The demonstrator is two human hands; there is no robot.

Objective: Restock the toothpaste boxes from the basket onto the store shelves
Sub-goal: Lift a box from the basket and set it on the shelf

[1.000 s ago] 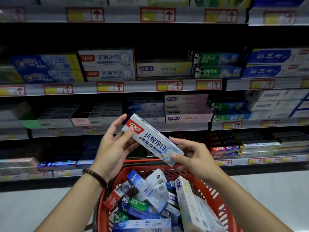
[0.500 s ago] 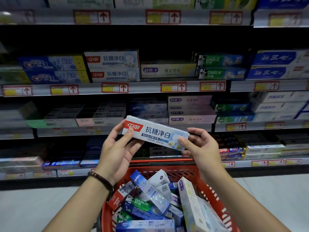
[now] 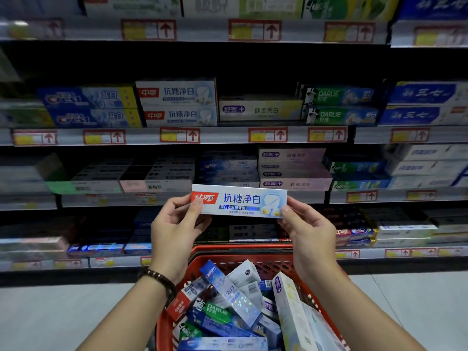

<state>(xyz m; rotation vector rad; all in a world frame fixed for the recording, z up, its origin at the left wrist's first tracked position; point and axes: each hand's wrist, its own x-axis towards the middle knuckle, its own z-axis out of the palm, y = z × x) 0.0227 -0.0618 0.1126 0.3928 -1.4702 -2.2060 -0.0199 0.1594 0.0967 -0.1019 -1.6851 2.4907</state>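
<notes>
Both hands are up in front of the shelves: the left hand (image 3: 177, 224) pinches the red-logo end of a white-and-blue toothpaste box (image 3: 240, 201) between thumb and fingers, while the right hand (image 3: 309, 231) pinches the opposite end, holding the box level between them with its print facing out. Directly below the hands sits the red basket (image 3: 240, 249), piled with loose boxes (image 3: 228, 295) at all angles. Above and slightly left of the left hand, two matching boxes (image 3: 177, 102) lie stacked on a shelf (image 3: 222, 135), and a dark beaded bracelet (image 3: 158, 276) circles the left wrist.
</notes>
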